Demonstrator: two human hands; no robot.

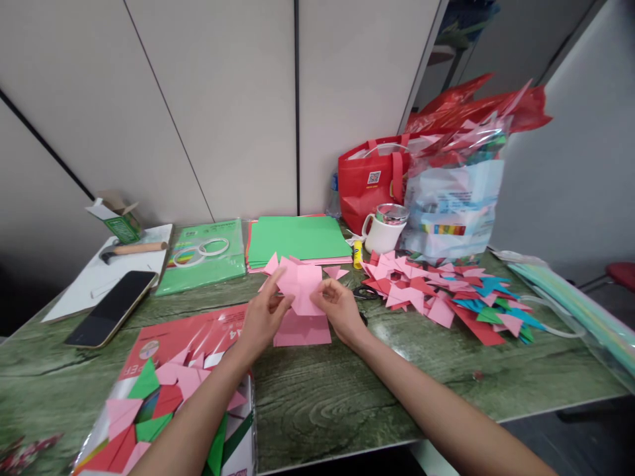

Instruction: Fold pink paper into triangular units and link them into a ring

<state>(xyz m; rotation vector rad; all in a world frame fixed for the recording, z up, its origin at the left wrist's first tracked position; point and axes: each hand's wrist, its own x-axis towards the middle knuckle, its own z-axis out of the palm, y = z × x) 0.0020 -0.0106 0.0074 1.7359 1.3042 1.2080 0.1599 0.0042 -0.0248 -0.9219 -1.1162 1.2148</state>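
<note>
Head view. Held pink paper piece [302, 285] between both hands, just above table [347, 390], approx mid-frame. Left hand [262, 317] pinched its left edge, thumb and fingers closed on paper; right hand [338, 307] gripped right edge likewise. Fold lines on piece hard to read, shape unclear. Lay directly under grip: stack of pink squares [302, 330], partly covered by hands. Hid behind right hand: black scissors [366, 293], only part of handles seen.

Right of grip, near: pile of folded triangles [436, 297], pink, red, teal, green, count not readable. Behind that pile: white mug [383, 231] w/ metal lid, yellow glue stick [358, 254], red bag [372, 178], clear plastic bag [456, 198] w/ contents blurred. Behind grip: green paper sheets [297, 239] over pink ones. Left of grip & further back: green packet [206, 264] w/ tape rings, hammer [131, 250], small carton [116, 218], white board beneath. Left, well apart: dark phone [113, 307], screen off. Below left forearm: red paper pack [169, 390] w/ more triangles, cut off at bottom edge, print only partly legible.

Surface: green wood-grain top, glossy. Room: pale panel wall w/ dark seams behind; far right edge cut off a long plastic-wrapped bundle [570, 297].
</note>
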